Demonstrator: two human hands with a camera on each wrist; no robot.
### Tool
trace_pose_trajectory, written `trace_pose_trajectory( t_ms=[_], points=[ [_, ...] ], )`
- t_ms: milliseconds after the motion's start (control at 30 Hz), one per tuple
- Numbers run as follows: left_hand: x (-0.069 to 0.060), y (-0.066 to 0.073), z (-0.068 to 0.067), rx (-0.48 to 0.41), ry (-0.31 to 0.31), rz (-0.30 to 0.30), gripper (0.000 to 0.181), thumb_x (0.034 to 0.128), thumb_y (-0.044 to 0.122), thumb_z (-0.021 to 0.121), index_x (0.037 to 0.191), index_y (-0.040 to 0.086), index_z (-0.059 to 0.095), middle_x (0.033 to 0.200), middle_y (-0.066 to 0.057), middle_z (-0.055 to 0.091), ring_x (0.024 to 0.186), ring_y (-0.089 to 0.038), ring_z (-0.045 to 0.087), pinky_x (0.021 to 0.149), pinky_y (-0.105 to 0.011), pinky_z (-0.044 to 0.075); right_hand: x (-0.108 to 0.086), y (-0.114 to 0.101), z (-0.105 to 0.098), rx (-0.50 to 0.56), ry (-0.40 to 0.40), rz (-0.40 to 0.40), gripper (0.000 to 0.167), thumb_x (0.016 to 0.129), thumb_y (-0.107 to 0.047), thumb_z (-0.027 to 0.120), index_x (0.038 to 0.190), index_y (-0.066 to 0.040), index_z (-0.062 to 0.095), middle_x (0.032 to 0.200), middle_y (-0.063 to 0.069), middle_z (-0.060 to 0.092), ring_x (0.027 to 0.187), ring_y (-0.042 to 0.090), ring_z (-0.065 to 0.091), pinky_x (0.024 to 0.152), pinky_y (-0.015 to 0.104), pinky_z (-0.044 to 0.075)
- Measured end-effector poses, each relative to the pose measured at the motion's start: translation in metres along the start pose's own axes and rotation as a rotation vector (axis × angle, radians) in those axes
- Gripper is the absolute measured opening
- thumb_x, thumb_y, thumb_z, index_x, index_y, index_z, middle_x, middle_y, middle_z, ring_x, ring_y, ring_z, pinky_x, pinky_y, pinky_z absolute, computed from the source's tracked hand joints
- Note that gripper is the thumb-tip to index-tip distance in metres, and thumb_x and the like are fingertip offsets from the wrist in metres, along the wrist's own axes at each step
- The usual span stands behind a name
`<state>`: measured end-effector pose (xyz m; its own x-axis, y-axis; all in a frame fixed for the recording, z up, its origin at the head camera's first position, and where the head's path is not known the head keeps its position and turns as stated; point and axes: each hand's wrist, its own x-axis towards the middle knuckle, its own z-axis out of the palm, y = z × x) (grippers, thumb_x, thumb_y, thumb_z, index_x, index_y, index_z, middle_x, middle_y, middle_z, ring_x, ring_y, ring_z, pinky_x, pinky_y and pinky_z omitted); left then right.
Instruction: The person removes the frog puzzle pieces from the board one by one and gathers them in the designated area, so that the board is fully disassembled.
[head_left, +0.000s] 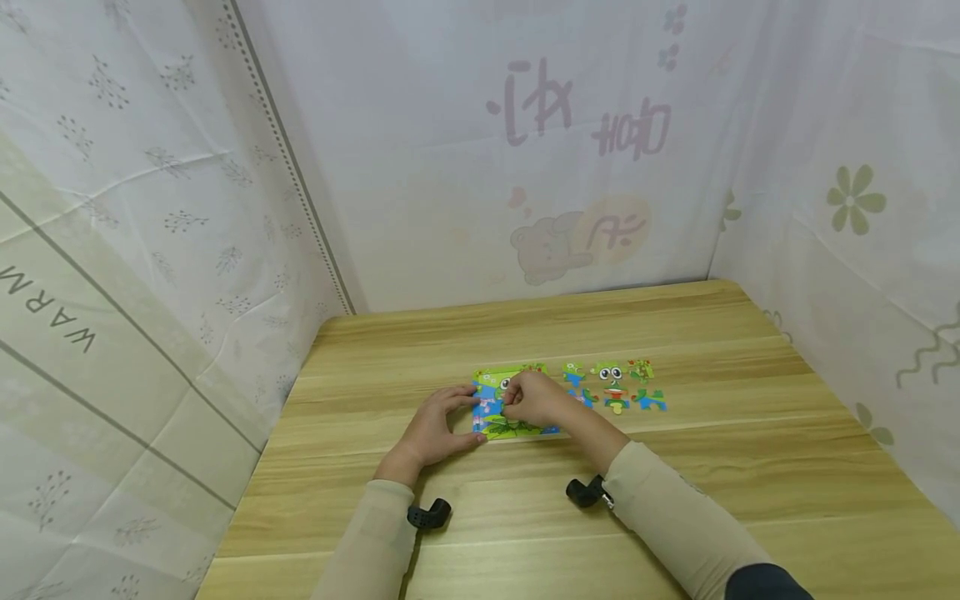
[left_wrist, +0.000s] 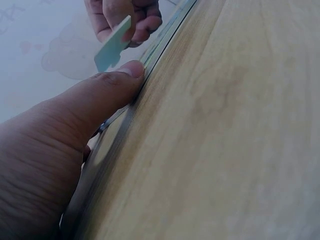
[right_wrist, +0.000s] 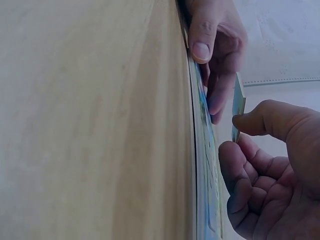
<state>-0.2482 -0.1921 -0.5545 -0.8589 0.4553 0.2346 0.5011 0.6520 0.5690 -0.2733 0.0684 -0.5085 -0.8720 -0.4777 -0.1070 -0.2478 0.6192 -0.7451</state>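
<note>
A colourful jigsaw board (head_left: 489,425) with a big-eyed green cartoon figure lies flat on the table. At its left side my left hand (head_left: 432,429) rests, thumb on the near-left corner and extended fingers against the left edge. Above the board, my right hand (head_left: 536,400) pinches a puzzle piece between thumb and fingers. That thin piece (right_wrist: 238,107) stands tilted on edge, apart from the board, in the right wrist view. The left wrist view shows its pale, notched side (left_wrist: 112,47). My right hand covers part of the board's picture in the head view.
Several loose puzzle pieces (head_left: 617,392) lie to the right of the board, one with cartoon eyes. The wooden table (head_left: 510,533) reaches back to printed fabric (head_left: 450,167), which also hangs at both sides. Black wrist cameras (head_left: 430,514) sit at both forearms.
</note>
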Motion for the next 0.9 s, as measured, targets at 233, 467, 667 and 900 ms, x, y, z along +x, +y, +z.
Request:
trace_pose_trajectory(
  t_ms=[233,467,667,900],
  points=[
    [-0.001,0.001,0.001,-0.006,0.008,0.003,0.067,0.0839,0.047,0.089,0.139,0.016,0.068,0.156,0.001,0.052,0.146,-0.025,0.044,0.120,-0.053,0.036,-0.008,0.004,-0.008,-0.002,0.024,0.002,0.008,0.095,-0.018,0.078,0.092,-0.015,0.071,0.090,0.000,0.065,0.081,0.019,0.062,0.071,0.034,0.057],
    [-0.002,0.001,0.001,-0.007,0.017,0.000,0.067,0.0839,0.047,0.089,0.139,0.015,0.068,0.156,0.000,0.052,0.146,-0.025,0.044,0.120,-0.054,0.035,-0.015,0.016,-0.016,0.018,0.040,-0.005,0.008,0.095,-0.016,0.077,0.093,-0.012,0.071,0.088,0.001,0.064,0.080,0.018,0.061,0.071,0.033,0.056],
    [-0.002,0.001,0.001,0.006,0.019,0.011,0.066,0.0839,0.046,0.089,0.138,0.015,0.069,0.156,0.001,0.052,0.146,-0.026,0.044,0.120,-0.054,0.036,-0.024,0.021,-0.026,0.050,0.048,-0.001,0.006,0.095,-0.013,0.076,0.091,-0.011,0.071,0.087,0.003,0.065,0.079,0.020,0.060,0.070,0.034,0.055],
    [0.000,0.001,0.000,0.006,-0.004,-0.002,0.068,0.0846,0.048,0.088,0.140,0.014,0.068,0.158,0.001,0.051,0.147,-0.024,0.043,0.122,-0.051,0.034,-0.033,0.035,-0.036,0.026,0.079,0.037,0.008,0.094,-0.015,0.078,0.091,-0.013,0.071,0.086,0.001,0.066,0.077,0.019,0.062,0.066,0.032,0.055]
  ],
)
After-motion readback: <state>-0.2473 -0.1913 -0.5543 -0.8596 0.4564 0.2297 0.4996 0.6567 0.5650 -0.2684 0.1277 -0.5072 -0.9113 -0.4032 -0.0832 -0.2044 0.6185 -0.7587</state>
